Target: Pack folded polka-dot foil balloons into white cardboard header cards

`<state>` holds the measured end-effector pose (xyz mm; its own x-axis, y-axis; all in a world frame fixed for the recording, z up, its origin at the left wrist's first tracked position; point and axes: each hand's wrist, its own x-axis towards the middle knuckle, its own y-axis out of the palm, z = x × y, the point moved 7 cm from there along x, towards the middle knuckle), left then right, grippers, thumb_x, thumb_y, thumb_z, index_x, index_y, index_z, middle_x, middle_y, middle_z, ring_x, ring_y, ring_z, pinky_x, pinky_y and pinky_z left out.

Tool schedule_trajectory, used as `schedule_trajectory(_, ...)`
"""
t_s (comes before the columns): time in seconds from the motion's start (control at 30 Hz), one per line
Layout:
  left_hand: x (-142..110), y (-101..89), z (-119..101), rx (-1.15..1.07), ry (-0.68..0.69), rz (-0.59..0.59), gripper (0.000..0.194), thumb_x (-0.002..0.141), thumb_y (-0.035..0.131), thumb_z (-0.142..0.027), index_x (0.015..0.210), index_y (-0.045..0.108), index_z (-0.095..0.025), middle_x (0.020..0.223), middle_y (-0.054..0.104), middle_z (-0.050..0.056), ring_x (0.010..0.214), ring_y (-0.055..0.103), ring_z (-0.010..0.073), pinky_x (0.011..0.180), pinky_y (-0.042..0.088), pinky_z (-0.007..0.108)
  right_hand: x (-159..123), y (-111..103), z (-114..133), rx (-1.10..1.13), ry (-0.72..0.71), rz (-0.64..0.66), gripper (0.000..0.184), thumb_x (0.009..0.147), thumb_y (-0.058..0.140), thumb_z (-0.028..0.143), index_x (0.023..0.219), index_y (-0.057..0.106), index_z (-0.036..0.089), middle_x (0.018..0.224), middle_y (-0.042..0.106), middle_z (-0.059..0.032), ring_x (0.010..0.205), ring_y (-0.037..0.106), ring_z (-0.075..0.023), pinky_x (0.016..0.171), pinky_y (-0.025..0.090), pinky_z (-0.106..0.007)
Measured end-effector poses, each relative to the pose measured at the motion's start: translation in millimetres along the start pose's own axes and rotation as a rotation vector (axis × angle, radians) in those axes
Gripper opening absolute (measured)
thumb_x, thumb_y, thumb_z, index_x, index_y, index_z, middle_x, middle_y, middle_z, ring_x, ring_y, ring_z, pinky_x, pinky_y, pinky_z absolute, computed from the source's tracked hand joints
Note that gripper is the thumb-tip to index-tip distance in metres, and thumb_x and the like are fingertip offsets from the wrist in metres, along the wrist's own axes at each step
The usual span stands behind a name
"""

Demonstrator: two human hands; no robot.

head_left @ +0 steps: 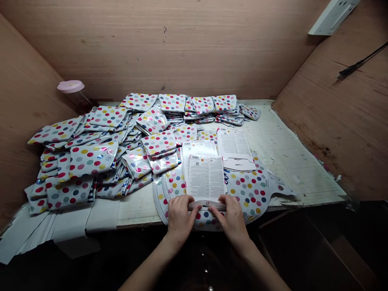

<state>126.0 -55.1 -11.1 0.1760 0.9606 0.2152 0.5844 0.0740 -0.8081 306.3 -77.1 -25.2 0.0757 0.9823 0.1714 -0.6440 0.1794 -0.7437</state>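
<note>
Pinching printed card (207, 178) by near edge | left hand (181, 212), right hand (232, 214) | thumbs inward, fingers curled

Light, apparently from overhead, fell brightest on the pale cards (206, 178) near centre toward five o'clock, their small print too fine to read. Glossy pouches (153, 120) toward ten o'clock threw white glare. The back wall (194, 48) at twelve was dimmer; from four round to eight, deep shadow swallowed detail. Wide-angle stretch splayed the edges.

Open tabletop (280, 141) right, dotted bundles (93, 159) blocking left
</note>
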Motion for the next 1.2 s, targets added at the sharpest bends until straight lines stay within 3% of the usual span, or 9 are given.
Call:
schedule_trajectory(0.1, 3.7, -1.4, 8.9, 0.061, -0.193, -0.035, 0.040, 0.076, 0.074, -0.032, 0.107, 0.054, -0.015, 0.094, 0.062, 0.009, 0.087, 0.059, 0.0282, 0.080, 0.044, 0.045, -0.9, -8.7, -14.7, -0.183, 0.273, -0.106, 0.058, 0.064, 0.080, 0.051, 0.103, 0.054, 0.017, 0.103, 0.057, -0.0143, 0.096, 0.050, -0.0379, 0.080, 0.042, -0.055)
schedule_trajectory(0.2, 4.3, -5.5, 12.9, 0.093, -0.291, 0.013, 0.033, 0.072, 0.075, -0.034, 0.091, 0.055, -0.018, 0.091, 0.061, 0.008, 0.091, 0.059, 0.0314, 0.080, 0.045, 0.046, -2.6, -11.8, -18.3, -0.134, 0.391, -0.077, 0.043, 0.065, 0.078, 0.051, 0.083, 0.055, 0.020, 0.096, 0.057, -0.0119, 0.095, 0.051, -0.0393, 0.079, 0.042, -0.058)
schedule_trajectory(0.3, 2.4, -12.9, 11.9, -0.106, -0.310, 0.064, 0.029, 0.071, 0.073, -0.040, 0.079, 0.053, -0.020, 0.080, 0.062, 0.006, 0.083, 0.060, 0.0314, 0.075, 0.047, 0.045, -5.0, -11.3, -8.5, 0.328, 0.411, -0.021, 0.031, 0.080, 0.064, 0.051, 0.087, 0.057, 0.021, 0.089, 0.060, -0.0081, 0.085, 0.057, -0.0298, 0.074, 0.048, -0.048)
schedule_trajectory(0.43, -5.5, -1.0, 0.1, -0.817, -0.472, 0.244, 0.038, 0.077, 0.068, -0.047, 0.099, 0.058, -0.019, 0.091, 0.071, 0.008, 0.077, 0.068, 0.0261, 0.064, 0.053, 0.036, -7.8, 1.7, 21.3, 1.118, 0.423, 0.087, 0.039, 0.083, 0.066, 0.048, 0.109, 0.053, 0.022, 0.077, 0.063, 0.0003, 0.049, 0.053, -0.0097, 0.048, 0.043, -0.023)
schedule_trajectory(0.57, -2.0, 13.3, -30.3, -1.058, -0.484, 0.375, 0.037, 0.077, 0.068, -0.050, 0.085, 0.065, -0.014, 0.071, 0.073, 0.007, 0.064, 0.069, 0.0240, 0.060, 0.055, 0.033, -3.6, 0.1, 8.7, 1.250, 0.520, -0.088, 0.044, 0.073, 0.074, 0.052, 0.093, 0.054, 0.018, 0.058, 0.058, 0.0038, 0.041, 0.050, -0.0084, 0.037, 0.034, -0.017)
schedule_trajectory(0.73, 23.4, -8.9, -20.8, -0.948, -0.435, 0.110, 0.043, 0.084, 0.056, -0.054, 0.112, 0.062, -0.021, 0.103, 0.073, 0.007, 0.085, 0.071, 0.0245, 0.073, 0.057, 0.035, 15.8, -103.2, -94.8, 0.653, 0.612, -0.501, 0.060, 0.062, 0.066, 0.073, 0.086, 0.051, 0.021, 0.057, 0.056, 0.0026, 0.043, 0.049, -0.0115, 0.038, 0.035, -0.021)
schedule_trajectory(0.93, 35.5, -26.3, 9.7, -0.487, -0.237, 0.038, 0.037, 0.083, 0.055, -0.054, 0.106, 0.064, -0.027, 0.111, 0.069, 0.007, 0.096, 0.067, 0.0279, 0.076, 0.057, 0.039, 69.9, -227.6, -192.7, 0.255, 0.601, -0.610, 0.057, 0.066, 0.066, 0.064, 0.095, 0.057, 0.016, 0.094, 0.062, -0.0176, 0.085, 0.060, -0.0318, 0.065, 0.049, -0.043)
schedule_trajectory(1.03, 41.7, -25.0, 5.9, -0.144, -0.118, -0.101, 0.049, 0.083, 0.051, -0.055, 0.116, 0.063, -0.021, 0.117, 0.062, 0.013, 0.113, 0.055, 0.0342, 0.092, 0.048, 0.048, 90.2, -211.7, -176.7, 0.073, 0.486, -0.581, 0.052, 0.072, 0.064, 0.057, 0.098, 0.061, 0.012, 0.118, 0.053, -0.0267, 0.119, 0.041, -0.0443, 0.094, 0.036, -0.060)
schedule_trajectory(1.2, 66.9, -0.8, 16.8, 0.183, -0.344, -0.012, 0.088, 0.069, 0.062, -0.061, 0.135, 0.047, -0.005, 0.112, 0.055, 0.019, 0.108, 0.050, 0.0408, 0.090, 0.044, 0.053, 108.4, -101.7, -94.0, 0.035, 0.136, -0.292, 0.032, 0.077, 0.062, 0.048, 0.094, 0.069, 0.021, 0.117, 0.059, -0.0127, 0.116, 0.048, -0.0324, 0.102, 0.038, -0.048)
